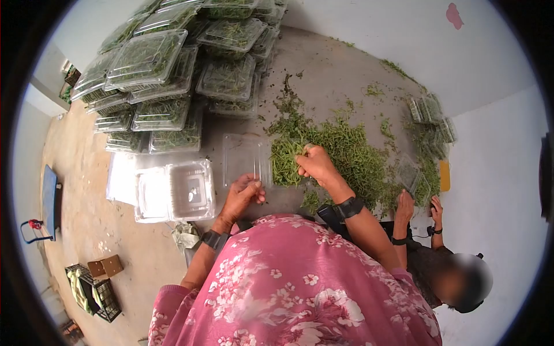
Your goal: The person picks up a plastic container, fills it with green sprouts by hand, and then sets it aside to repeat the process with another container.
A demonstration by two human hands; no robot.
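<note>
A heap of loose green herb sprigs [352,155] lies on a grey table [323,75]. My right hand [316,166] is closed on a bunch of the green sprigs [285,161] at the heap's left edge. My left hand [242,196] rests at the near edge of an open clear plastic clamshell box [245,158] that lies flat and empty just left of the bunch. Both wrists wear black bands.
Stacks of filled clear boxes [173,75] fill the table's far left. Empty open boxes [176,193] sit left of my hand. Another person sits at my right, hands [418,207] near a few filled boxes [430,109]. Crates [92,288] stand on the floor.
</note>
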